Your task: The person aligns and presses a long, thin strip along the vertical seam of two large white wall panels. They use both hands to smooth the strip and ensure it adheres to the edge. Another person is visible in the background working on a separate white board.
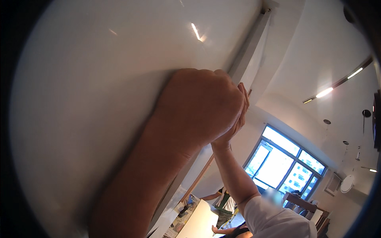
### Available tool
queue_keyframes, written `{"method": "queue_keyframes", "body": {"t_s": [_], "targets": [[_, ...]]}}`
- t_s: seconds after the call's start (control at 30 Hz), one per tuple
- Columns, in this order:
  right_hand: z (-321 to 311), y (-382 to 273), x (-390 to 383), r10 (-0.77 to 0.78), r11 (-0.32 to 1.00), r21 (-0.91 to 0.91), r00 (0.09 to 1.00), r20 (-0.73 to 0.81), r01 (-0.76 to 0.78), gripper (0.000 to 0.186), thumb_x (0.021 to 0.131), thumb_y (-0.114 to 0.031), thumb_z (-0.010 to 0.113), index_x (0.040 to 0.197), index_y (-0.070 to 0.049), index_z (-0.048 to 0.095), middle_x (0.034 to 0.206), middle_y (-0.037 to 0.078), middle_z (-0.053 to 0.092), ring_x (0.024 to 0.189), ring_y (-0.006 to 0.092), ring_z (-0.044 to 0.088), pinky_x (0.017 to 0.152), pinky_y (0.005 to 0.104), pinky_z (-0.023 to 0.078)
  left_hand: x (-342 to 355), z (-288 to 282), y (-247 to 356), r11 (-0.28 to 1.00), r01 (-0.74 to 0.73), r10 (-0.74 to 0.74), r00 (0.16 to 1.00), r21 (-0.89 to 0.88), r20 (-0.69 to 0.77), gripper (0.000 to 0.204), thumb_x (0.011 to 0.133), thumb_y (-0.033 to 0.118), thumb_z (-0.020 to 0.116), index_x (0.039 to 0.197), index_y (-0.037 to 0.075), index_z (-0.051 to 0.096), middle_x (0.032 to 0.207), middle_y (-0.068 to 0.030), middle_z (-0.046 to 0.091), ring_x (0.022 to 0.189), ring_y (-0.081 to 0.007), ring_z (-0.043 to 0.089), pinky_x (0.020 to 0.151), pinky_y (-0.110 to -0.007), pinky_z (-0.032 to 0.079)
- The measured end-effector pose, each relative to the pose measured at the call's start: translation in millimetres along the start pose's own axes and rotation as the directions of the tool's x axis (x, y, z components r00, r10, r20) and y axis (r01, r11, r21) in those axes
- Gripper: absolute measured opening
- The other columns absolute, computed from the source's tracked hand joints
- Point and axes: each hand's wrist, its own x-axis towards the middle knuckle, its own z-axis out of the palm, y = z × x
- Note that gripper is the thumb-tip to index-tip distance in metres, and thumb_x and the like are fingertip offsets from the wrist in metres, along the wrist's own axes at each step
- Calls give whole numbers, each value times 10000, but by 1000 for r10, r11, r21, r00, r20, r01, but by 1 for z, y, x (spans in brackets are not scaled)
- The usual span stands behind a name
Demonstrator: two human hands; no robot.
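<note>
The left hand [198, 105] presses its palm side against a large white panel [99, 79]; only the back of the hand shows, so the fingers and their spread are hidden and the grip cannot be determined. The forearm rises from the lower edge and covers the panel's lower right part. A second hand [238, 119] lies flat behind the left hand, fingers straight and together, fingertips near the panel's right edge. Its arm descends to a white sleeve [278, 220] at the lower edge; whether this arm belongs to the wearer or a co-worker cannot be determined, and the palm contact is hidden.

The panel fills the left and centre of the view and is tilted overhead. A grey strip [248, 47] runs along its right edge toward the ceiling [317, 47]; what joins the two is hard to make out. Ceiling lights [324, 92] sit above a window [285, 166]. Below, another person [224, 202] stands near a pale board [202, 220], partly cut off.
</note>
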Motion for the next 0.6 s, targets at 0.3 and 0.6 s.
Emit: {"method": "queue_keyframes", "body": {"t_s": [0.3,0.6], "targets": [[-16,-5,-3,114,988,-115,990,78,-104,587,1114,-407,263,1449,-5,528,1507,163,498,1408,306,464,1169,432,366,-16,6,11,997,67,-61,987,-38,147,184,794,251,762,719,103,682,713,-66,660,675,-235,715,621,-367,569],[-2,-12,-5,147,986,78,989,5,-147,488,1116,-299,353,1413,28,561,1500,212,491,1405,348,454,1171,432,342,-24,3,0,999,2,0,999,-43,38,231,772,146,764,641,114,575,658,-43,571,553,-225,632,529,-370,515]]}}
